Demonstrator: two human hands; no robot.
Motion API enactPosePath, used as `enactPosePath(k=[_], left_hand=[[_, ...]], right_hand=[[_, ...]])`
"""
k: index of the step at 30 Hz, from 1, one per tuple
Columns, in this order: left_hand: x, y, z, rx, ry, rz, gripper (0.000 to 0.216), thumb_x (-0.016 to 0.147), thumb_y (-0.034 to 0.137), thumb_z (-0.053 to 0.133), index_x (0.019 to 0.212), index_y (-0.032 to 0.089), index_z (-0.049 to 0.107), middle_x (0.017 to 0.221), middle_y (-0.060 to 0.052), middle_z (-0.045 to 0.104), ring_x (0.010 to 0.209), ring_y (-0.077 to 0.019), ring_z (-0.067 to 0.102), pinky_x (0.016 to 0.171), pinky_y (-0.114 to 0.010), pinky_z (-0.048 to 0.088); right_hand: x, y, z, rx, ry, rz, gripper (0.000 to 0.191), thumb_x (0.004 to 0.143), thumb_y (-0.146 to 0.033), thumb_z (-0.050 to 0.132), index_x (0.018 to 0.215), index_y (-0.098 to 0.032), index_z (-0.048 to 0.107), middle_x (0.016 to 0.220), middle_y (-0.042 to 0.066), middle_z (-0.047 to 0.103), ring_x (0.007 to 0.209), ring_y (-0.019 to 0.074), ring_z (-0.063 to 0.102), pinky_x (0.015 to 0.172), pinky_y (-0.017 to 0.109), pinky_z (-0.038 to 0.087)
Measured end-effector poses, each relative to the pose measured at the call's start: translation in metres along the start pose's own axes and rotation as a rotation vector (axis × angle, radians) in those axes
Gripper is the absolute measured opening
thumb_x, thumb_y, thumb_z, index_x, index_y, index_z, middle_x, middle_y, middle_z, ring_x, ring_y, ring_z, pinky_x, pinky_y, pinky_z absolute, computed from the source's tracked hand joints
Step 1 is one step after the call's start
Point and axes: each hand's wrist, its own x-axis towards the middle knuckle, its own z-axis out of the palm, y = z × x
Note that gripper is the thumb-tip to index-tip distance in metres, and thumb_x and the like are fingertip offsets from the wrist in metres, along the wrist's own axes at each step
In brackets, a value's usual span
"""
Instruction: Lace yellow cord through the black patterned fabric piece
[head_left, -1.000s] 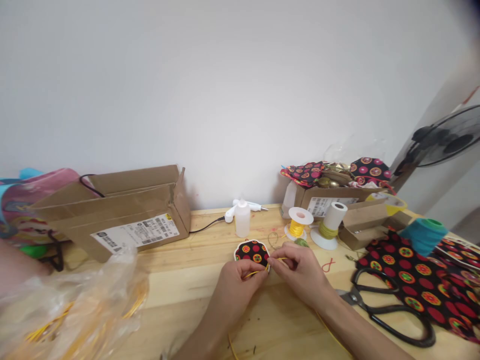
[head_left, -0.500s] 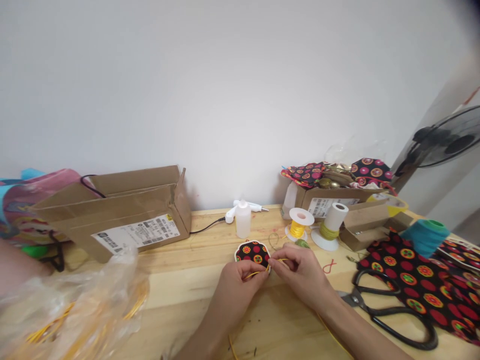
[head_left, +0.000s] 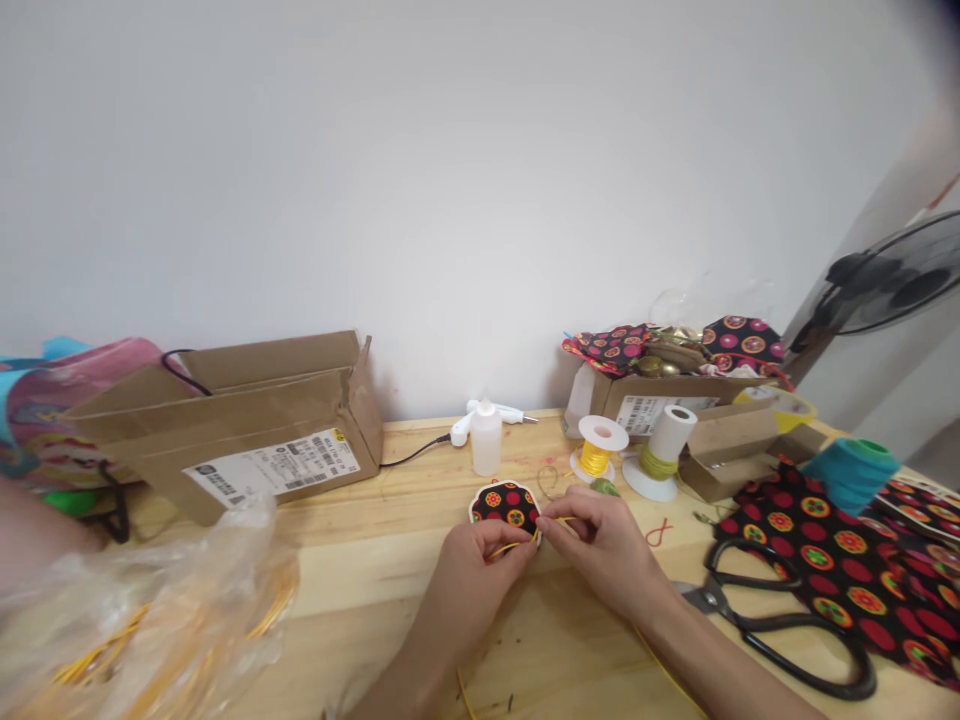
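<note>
A small black fabric piece (head_left: 504, 505) with red, yellow and green flower circles and a pale scalloped edge lies at the middle of the table, just beyond my hands. My left hand (head_left: 480, 570) pinches a thin yellow cord (head_left: 510, 547) at the piece's near right edge. Opposite it, fingertips close together, my right hand (head_left: 600, 545) is also closed on the yellow cord. The fingertips of both hands nearly meet there. Lengths of the cord trail down past both forearms towards the front. The exact spot where cord and fabric meet is partly hidden by my fingers.
Black-handled scissors (head_left: 750, 610) lie right of my right forearm, beside patterned fabric (head_left: 847, 560). Behind stand a white bottle (head_left: 487, 440), a yellow cord spool (head_left: 598, 450) and a green one (head_left: 660, 465). Cardboard boxes (head_left: 285, 420) and a plastic bag (head_left: 172, 610) are at left.
</note>
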Motion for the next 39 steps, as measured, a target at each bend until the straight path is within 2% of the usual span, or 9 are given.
enactPosePath(k=[39], left_hand=[[-0.0004,0.0011,-0.0005,0.02,0.002,0.016,0.021,0.067,0.028,0.054,0.074,0.014,0.068,0.069,-0.005,0.067,0.065,-0.0176,0.057,0.059,-0.023,0.04]], right_hand=[[0.0009,-0.0023,-0.0011,-0.005,0.005,-0.01,0.017,0.072,-0.026,0.051,0.066,-0.017,0.065,0.049,-0.003,0.037,0.045,0.0087,0.034,0.044,0.02,0.027]])
